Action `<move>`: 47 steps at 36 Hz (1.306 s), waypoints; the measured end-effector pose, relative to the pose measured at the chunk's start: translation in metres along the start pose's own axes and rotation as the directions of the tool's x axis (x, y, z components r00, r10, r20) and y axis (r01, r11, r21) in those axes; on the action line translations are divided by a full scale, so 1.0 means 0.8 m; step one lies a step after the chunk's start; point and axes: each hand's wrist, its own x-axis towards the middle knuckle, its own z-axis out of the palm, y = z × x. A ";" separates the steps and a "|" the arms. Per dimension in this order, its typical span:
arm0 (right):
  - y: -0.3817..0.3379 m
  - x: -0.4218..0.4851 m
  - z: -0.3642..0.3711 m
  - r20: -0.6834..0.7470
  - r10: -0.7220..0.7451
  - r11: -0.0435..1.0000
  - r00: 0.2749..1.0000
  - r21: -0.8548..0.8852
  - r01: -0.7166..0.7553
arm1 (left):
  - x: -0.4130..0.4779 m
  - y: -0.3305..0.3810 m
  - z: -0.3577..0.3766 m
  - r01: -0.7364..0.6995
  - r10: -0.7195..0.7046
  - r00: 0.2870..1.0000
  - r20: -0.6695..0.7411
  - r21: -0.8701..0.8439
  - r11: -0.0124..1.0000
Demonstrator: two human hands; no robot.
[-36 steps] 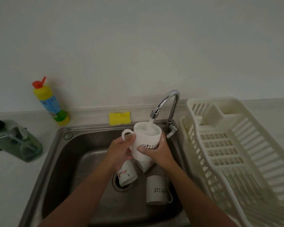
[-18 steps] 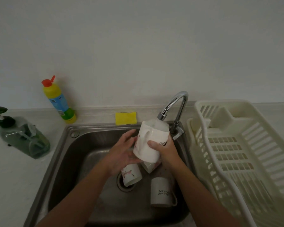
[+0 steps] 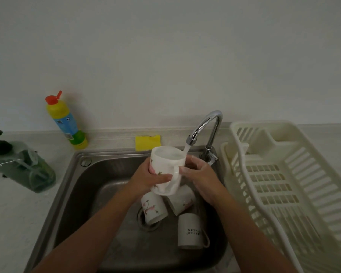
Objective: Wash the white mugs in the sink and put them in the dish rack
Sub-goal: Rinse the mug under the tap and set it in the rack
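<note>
I hold a white mug [image 3: 165, 166] with a pink flower print upright under the running faucet [image 3: 204, 125], and it is full of water. My left hand [image 3: 148, 179] grips its body from the left, thumb across the front. My right hand [image 3: 202, 177] curls round its right side next to the handle, wet from the stream. Below in the steel sink [image 3: 83, 154] lie three more white mugs: a flowered one [image 3: 154, 209] over the drain, another [image 3: 180, 200] beside it, and a lettered one [image 3: 189, 233] nearest me. The cream dish rack [image 3: 283, 174] stands to the right with nothing in it.
A yellow sponge [image 3: 147, 142] lies on the ledge behind the sink. A yellow bottle [image 3: 67, 123] with a red cap stands at the back left. A green soap dispenser [image 3: 22, 166] sits on the counter at far left.
The mug was tipped on its side half a second ago; it is now upright under the stream. My left hand has closed round its body, and the handle now faces me.
</note>
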 end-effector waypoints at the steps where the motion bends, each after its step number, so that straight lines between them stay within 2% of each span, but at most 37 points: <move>1: -0.003 0.000 0.001 -0.058 -0.009 1.000 0.998 -0.026 0.007 | 0.000 -0.004 0.001 -0.033 0.035 0.998 -0.060 0.023 0.999; 4: -0.008 0.001 0.009 -0.186 -0.002 0.989 0.983 -0.145 -0.025 | -0.003 -0.015 0.006 -0.085 0.103 0.971 -0.214 0.092 0.992; 7: -0.016 -0.003 0.022 -0.194 0.075 0.971 0.978 -0.209 -0.116 | -0.008 -0.022 0.014 -0.088 0.148 0.934 -0.324 0.192 0.977; 10: -0.029 -0.008 0.032 -0.195 0.211 0.969 0.958 -0.089 -0.232 | -0.016 -0.023 0.026 -0.119 0.196 0.897 -0.396 0.212 0.970; 13: -0.033 -0.013 0.042 -0.210 0.277 0.958 0.937 -0.012 -0.286 | -0.021 -0.025 0.035 -0.150 0.245 0.853 -0.460 0.232 0.961; 15: -0.027 -0.015 0.049 -0.238 0.242 0.965 0.941 -0.040 -0.259 | -0.021 -0.028 0.041 -0.176 0.270 0.835 -0.479 0.234 0.956; 19: -0.015 -0.018 0.059 -0.326 0.204 0.979 0.923 0.065 -0.193 | -0.023 -0.033 0.059 -0.217 0.286 0.821 -0.495 0.192 0.957; 23: -0.008 -0.024 0.052 -0.395 0.166 0.986 0.904 0.057 -0.156 | -0.024 -0.046 0.074 -0.216 0.246 0.860 -0.446 0.118 0.969; 28: -0.005 -0.033 0.032 -0.392 0.106 0.975 0.914 -0.141 -0.173 | -0.027 -0.055 0.071 -0.123 0.107 0.953 -0.285 -0.037 0.992; 32: -0.003 -0.035 0.016 -0.361 0.067 0.972 0.930 -0.187 -0.143 | -0.026 -0.055 0.052 -0.004 -0.016 0.991 -0.133 -0.149 0.989; 35: -0.004 -0.037 0.009 -0.331 0.044 0.971 0.942 -0.206 -0.118 | -0.022 -0.049 0.038 0.016 -0.017 1.000 -0.007 -0.067 0.998; 38: -0.004 -0.038 0.003 -0.326 0.053 0.977 0.944 -0.181 -0.117 | -0.014 -0.038 0.031 -0.028 0.025 0.999 0.038 0.070 0.997; 43: 0.000 -0.038 -0.005 -0.379 0.151 0.986 0.913 -0.010 -0.167 | -0.007 -0.029 0.034 -0.073 0.064 0.997 0.043 0.258 0.963; 47: 0.007 -0.040 -0.012 -0.395 0.223 0.974 0.891 0.120 -0.190 | -0.009 -0.026 0.042 -0.127 0.128 0.992 0.020 0.332 0.935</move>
